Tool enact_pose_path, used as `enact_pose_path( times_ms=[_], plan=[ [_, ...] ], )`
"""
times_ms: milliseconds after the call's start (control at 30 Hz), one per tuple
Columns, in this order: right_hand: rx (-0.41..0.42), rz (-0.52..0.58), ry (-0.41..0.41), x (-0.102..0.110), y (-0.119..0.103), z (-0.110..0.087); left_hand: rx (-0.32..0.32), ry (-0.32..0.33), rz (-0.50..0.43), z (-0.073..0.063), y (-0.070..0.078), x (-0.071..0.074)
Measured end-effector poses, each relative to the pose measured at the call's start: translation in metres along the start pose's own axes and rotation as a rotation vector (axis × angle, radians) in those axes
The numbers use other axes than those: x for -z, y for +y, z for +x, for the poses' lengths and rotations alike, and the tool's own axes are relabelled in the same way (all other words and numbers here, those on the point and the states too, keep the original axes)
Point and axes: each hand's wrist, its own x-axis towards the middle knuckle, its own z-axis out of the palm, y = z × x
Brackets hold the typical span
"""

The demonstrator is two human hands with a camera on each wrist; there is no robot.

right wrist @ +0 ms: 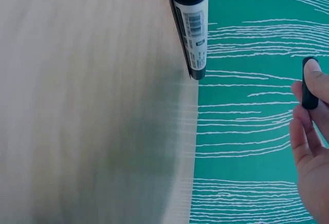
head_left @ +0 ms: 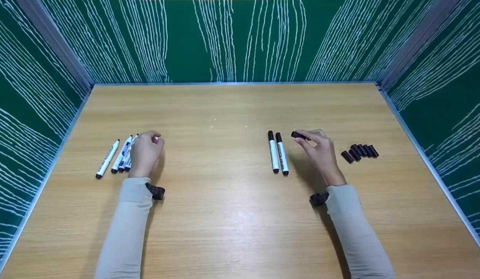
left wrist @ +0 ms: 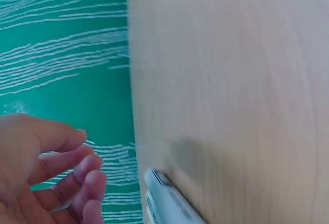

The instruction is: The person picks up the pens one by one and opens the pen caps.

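Observation:
Between thumb and fingers, my right hand (head_left: pixel 318 151) pinches a black marker cap (right wrist: pixel 309 82), held above the table. Just left of that hand lie two white markers (head_left: pixel 282 154) with black caps on, side by side. Loosely curled and holding nothing visible, my left hand (head_left: pixel 145 153) is over the right side of a group of uncapped white markers (head_left: pixel 107 159). It partly hides some of them in the head view. In the left wrist view its fingers (left wrist: pixel 77 183) are bent with gaps between them, apart from a white marker (left wrist: pixel 172 203).
Several loose black caps (head_left: pixel 358 152) lie in a cluster right of my right hand. Small pale specks (head_left: pixel 214 119) dot the wooden table (head_left: pixel 224 217). Green panels (head_left: pixel 185 42) with white lines border its back and sides.

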Motion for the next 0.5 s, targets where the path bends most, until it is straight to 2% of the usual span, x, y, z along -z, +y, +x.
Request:
enact_pose_path(
  times_ms=[200, 500],
  plan=[
    [-0.044, -0.072, -0.015, 0.011, 0.007, 0.000, 0.018, -0.004, -0.186, -0.002, 0.012, -0.004],
    [-0.229, -0.130, -0.146, 0.038, 0.023, 0.000, 0.049, -0.037, -0.415, -0.009, 0.030, -0.014]
  ],
)
